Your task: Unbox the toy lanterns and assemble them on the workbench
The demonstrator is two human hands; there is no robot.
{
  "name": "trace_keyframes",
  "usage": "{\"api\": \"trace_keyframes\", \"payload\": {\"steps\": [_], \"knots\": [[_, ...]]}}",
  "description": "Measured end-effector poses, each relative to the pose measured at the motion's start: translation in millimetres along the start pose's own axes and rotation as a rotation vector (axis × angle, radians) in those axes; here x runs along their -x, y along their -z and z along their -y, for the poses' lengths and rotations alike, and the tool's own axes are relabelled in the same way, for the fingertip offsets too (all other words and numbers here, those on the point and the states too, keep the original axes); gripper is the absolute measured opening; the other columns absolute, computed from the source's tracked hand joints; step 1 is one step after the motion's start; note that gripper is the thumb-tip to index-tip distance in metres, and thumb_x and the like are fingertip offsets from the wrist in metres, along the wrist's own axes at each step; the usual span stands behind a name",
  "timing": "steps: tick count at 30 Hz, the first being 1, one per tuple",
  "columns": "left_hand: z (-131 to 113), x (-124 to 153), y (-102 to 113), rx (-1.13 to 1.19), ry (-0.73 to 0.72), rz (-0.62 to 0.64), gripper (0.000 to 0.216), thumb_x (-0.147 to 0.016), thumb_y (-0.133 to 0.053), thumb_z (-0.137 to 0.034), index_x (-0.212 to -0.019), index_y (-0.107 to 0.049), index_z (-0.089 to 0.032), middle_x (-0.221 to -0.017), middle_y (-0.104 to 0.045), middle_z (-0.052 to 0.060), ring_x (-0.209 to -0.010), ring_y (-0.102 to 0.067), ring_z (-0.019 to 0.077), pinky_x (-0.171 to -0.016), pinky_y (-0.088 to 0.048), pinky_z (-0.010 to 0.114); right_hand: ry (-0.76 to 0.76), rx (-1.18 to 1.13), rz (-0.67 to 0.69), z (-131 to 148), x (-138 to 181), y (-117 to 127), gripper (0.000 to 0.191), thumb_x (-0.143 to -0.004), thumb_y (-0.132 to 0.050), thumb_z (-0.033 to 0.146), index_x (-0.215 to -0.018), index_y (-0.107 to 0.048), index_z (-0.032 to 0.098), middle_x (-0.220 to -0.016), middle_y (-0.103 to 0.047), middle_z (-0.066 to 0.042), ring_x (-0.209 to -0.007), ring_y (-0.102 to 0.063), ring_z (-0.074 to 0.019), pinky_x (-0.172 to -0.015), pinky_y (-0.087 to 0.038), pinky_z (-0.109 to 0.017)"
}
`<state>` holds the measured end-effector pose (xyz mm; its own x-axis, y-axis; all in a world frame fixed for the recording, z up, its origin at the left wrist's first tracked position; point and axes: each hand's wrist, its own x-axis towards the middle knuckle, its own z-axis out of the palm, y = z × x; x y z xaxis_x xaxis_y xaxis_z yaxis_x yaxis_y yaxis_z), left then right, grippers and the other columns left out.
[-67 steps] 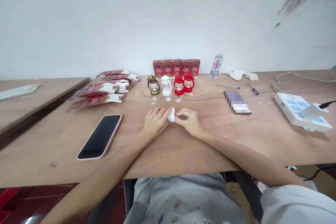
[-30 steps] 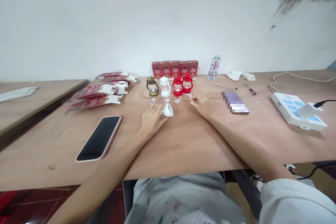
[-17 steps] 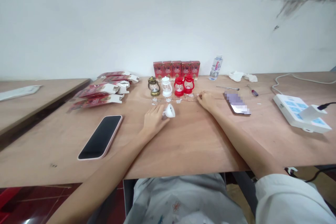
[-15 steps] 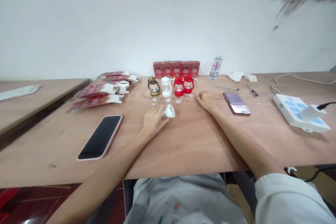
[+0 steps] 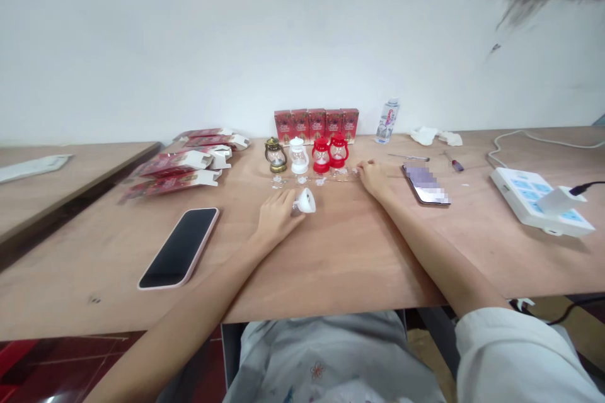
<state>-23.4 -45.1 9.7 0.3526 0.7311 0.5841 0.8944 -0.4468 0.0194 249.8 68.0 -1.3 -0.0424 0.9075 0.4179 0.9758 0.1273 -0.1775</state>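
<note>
Both hands rest on the tabletop [image 5: 331,264]. The left hand [image 5: 274,217] grips a small white lantern part [image 5: 306,201] between thumb and fingers, tipped on its side; the right hand [image 5: 373,177] lies well apart to the right, fingers reaching among tiny clear pieces [image 5: 347,173], though whether it pinches one is too small to tell. Four finished lanterns [image 5: 307,154] stand in a row just beyond, so this white one looks unfinished. Farther back stand red boxes [image 5: 316,123]; flattened cartons [image 5: 179,167] and a phone [image 5: 180,247] lie left.

Bare table [image 5: 340,252] lies open near the body; lanterns [image 5: 307,155] and boxes [image 5: 316,123] block the far middle.
</note>
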Motion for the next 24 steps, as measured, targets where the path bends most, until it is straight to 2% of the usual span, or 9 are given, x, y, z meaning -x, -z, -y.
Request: {"api": "trace_keyframes", "payload": {"steps": [4,7,9,11,14,18,21,24], "knots": [[1,0,-1,-0.005,-0.018,-0.019,0.031,-0.073,-0.065,-0.027,-0.101,-0.055,-0.019,-0.09,-0.066,0.007,-0.09,-0.063,0.0242,-0.072,-0.047,0.031,0.073,-0.024,-0.034,-3,-1,-3,0.032,-0.092,-0.037,0.021,-0.094,-0.067,0.01,-0.1,-0.068,-0.017,-0.103,-0.054,-0.0273,-0.088,-0.039,-0.038],[2,1,-2,-0.005,-0.027,-0.049,0.033,-0.073,-0.065,-0.027,-0.103,-0.054,-0.02,-0.089,-0.066,0.006,-0.088,-0.063,0.0231,-0.071,-0.047,0.03,0.17,-0.104,-0.132,-4,0,-5,0.028,-0.09,-0.04,0.02,-0.096,-0.066,0.01,-0.113,-0.064,-0.016,-0.107,-0.052,-0.0267,-0.092,-0.038,-0.039],[3,1,-3,-0.004,-0.03,-0.063,0.032,-0.074,-0.064,-0.029,-0.103,-0.054,-0.02,-0.089,-0.066,0.006,-0.084,-0.063,0.0223,-0.069,-0.047,0.029,0.238,-0.189,-0.22,1,7,-4,0.026,-0.09,-0.042,0.022,-0.097,-0.065,0.012,-0.113,-0.064,-0.015,-0.107,-0.053,-0.0261,-0.093,-0.038,-0.04],[4,1,-4,0.008,-0.042,-0.074,0.03,-0.075,-0.063,-0.032,-0.101,-0.054,-0.019,-0.089,-0.066,0.006,-0.082,-0.063,0.0216,-0.068,-0.047,0.029,0.314,-0.303,-0.282,13,22,1,0.024,-0.091,-0.043,0.025,-0.094,-0.065,0.015,-0.107,-0.066,-0.012,-0.103,-0.055,-0.0242,-0.093,-0.038,-0.039],[5,2,-4,0.064,-0.101,-0.103,0.029,-0.079,-0.06,-0.034,-0.103,-0.053,-0.018,-0.091,-0.067,0.007,-0.082,-0.063,0.0207,-0.068,-0.048,0.028,0.432,-0.513,-0.305,43,55,15,0.021,-0.091,-0.045,0.03,-0.09,-0.064,0.021,-0.098,-0.067,-0.007,-0.099,-0.058,-0.0205,-0.093,-0.039,-0.038],[5,2,-4,0.113,-0.22,-0.14,0.033,-0.083,-0.055,-0.037,-0.109,-0.051,-0.016,-0.093,-0.067,0.008,-0.083,-0.063,0.0212,-0.068,-0.049,0.03,0.419,-0.755,-0.288,85,94,31,0.012,-0.087,-0.054,0.03,-0.086,-0.065,0.026,-0.087,-0.066,-0.004,-0.088,-0.06,-0.0193,-0.084,-0.044,-0.037],[5,1,-3,0.119,-0.288,-0.174,0.037,-0.085,-0.055,-0.037,-0.114,-0.05,-0.015,-0.09,-0.066,0.008,-0.081,-0.063,0.021,-0.069,-0.049,0.03,0.415,-0.853,-0.282,99,103,33,0.011,-0.087,-0.054,0.027,-0.085,-0.065,0.026,-0.089,-0.065,-0.004,-0.088,-0.06,-0.0182,-0.082,-0.046,-0.035],[5,1,-3,0.089,-0.308,-0.194,0.037,-0.086,-0.054,-0.038,-0.113,-0.051,-0.013,-0.084,-0.066,0.008,-0.077,-0.062,0.0209,-0.066,-0.048,0.029,0.422,-0.899,-0.264,99,102,30,0.011,-0.086,-0.054,0.027,-0.086,-0.065,0.026,-0.094,-0.064,-0.004,-0.091,-0.061,-0.0172,-0.084,-0.047,-0.033]]}}
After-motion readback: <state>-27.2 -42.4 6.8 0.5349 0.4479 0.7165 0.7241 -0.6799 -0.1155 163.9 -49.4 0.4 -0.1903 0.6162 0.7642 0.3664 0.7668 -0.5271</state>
